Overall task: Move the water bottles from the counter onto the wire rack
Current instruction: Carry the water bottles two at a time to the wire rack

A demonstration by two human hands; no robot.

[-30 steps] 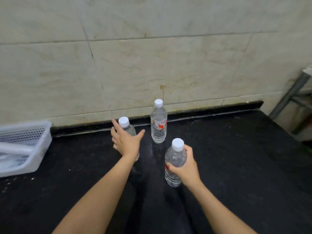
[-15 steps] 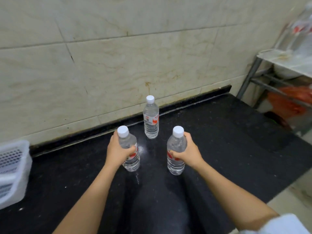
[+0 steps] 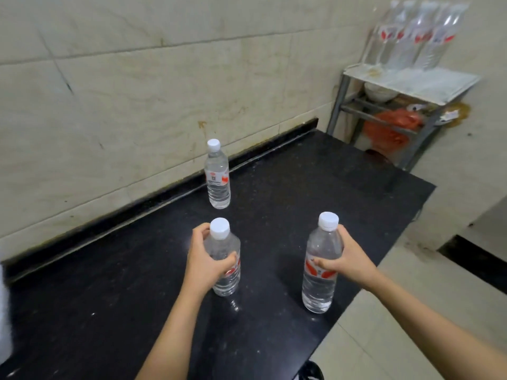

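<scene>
My left hand (image 3: 204,260) grips a clear water bottle (image 3: 226,281) with a white cap and red label, over the black counter (image 3: 301,182). My right hand (image 3: 347,260) grips a second bottle (image 3: 321,248) near the counter's right edge. Whether either bottle touches the counter I cannot tell. A third bottle (image 3: 217,178) stands upright by the wall, untouched. The metal wire rack (image 3: 411,80) stands at the far right beyond the counter's end, with several bottles (image 3: 419,37) on its top shelf.
The rack's lower shelf holds a white bowl (image 3: 380,91) and a red plastic bag (image 3: 392,127). A tiled wall (image 3: 137,91) runs behind the counter. Pale floor tiles (image 3: 397,311) lie to the right. A white basket's edge (image 3: 4,311) shows at the far left.
My left hand closed on the left bottle. The view swung right, bringing the rack and its bottles into sight. The right bottle moved toward the counter's right edge.
</scene>
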